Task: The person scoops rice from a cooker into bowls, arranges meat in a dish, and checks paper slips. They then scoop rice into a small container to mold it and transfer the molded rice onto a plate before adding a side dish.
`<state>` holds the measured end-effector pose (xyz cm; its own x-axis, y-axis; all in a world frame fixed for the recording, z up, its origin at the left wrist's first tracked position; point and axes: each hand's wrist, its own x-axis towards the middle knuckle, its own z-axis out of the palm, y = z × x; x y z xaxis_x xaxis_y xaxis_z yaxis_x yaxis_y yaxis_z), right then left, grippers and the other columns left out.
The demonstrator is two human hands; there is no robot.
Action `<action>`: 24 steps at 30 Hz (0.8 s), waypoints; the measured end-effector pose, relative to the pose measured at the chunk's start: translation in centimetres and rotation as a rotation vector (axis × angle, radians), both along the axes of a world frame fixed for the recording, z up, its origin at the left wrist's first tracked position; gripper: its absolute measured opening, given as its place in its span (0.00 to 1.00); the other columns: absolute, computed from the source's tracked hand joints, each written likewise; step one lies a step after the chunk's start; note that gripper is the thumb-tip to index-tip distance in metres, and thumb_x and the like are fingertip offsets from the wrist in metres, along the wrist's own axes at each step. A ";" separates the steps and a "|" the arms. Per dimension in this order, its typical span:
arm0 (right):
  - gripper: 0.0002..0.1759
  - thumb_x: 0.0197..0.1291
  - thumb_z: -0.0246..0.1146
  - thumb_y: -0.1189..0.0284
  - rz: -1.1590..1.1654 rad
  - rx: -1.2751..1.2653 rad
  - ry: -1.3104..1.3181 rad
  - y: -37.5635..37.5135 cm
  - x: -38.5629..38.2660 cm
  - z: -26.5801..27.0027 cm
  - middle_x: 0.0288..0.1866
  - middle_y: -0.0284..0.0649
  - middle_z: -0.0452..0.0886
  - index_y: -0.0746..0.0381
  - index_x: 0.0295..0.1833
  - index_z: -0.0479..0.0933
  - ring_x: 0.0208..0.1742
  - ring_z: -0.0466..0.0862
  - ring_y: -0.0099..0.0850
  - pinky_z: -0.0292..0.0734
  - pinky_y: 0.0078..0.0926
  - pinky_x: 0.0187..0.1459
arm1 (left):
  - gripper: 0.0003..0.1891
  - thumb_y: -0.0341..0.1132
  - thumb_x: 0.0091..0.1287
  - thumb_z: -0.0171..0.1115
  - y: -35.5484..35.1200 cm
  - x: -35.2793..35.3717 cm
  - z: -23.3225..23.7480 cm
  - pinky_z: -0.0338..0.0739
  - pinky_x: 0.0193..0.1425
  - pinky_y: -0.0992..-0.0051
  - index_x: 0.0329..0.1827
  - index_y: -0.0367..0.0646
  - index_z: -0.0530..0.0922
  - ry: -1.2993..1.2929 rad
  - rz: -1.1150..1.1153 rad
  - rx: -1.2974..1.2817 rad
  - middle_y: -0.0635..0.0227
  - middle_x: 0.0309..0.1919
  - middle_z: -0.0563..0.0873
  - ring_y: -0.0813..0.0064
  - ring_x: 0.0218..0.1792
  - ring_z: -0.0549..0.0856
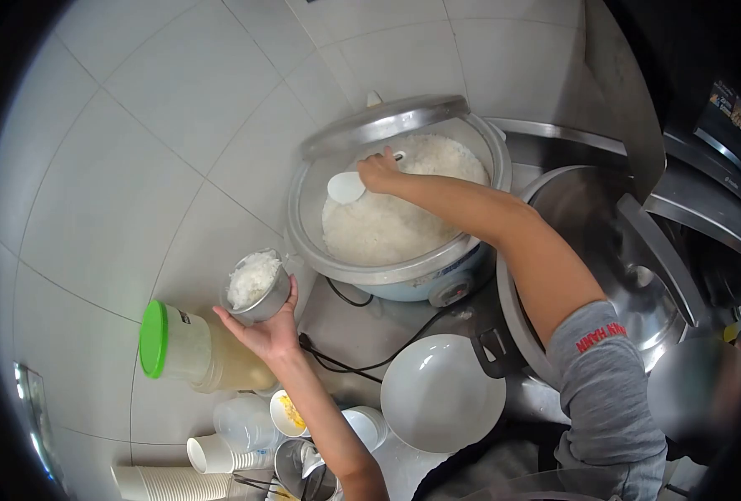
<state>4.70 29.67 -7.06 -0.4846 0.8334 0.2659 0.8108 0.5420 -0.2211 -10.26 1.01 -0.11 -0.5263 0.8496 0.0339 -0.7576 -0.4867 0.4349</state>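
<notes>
My left hand [272,332] cups a small metal bowl [277,302] from below, its fingers and thumb spread around the sides. White cooked rice [254,279] is heaped in this bowl. Closed around the handle of a white rice paddle [347,188], my right hand [379,171] is over the large rice cooker [304,250]. The paddle's blade points left, above the rice near the cooker's left inner wall. A broad bed of rice [395,221] fills much of the cooker. Its metal lid [387,125] rests tilted across the back rim.
To the right stands a big pot with a glass lid [587,242]. A white bowl [443,392] sits in front of the cooker, near a black cord [379,365]. At left are a green-lidded container [155,338], stacked paper cups [170,483] and a cup with yellow food [289,415].
</notes>
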 end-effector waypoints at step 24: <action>0.11 0.57 0.54 0.73 0.357 -0.722 0.263 -7.5 5.6 11.1 0.24 0.38 0.78 0.68 0.35 0.80 0.22 0.74 0.23 0.70 0.22 0.24 | 0.36 0.61 0.58 0.55 0.7 3.6 1.1 0.59 0.59 0.47 0.65 0.53 0.60 0.194 -0.150 -0.064 0.64 0.64 0.64 0.60 0.63 0.64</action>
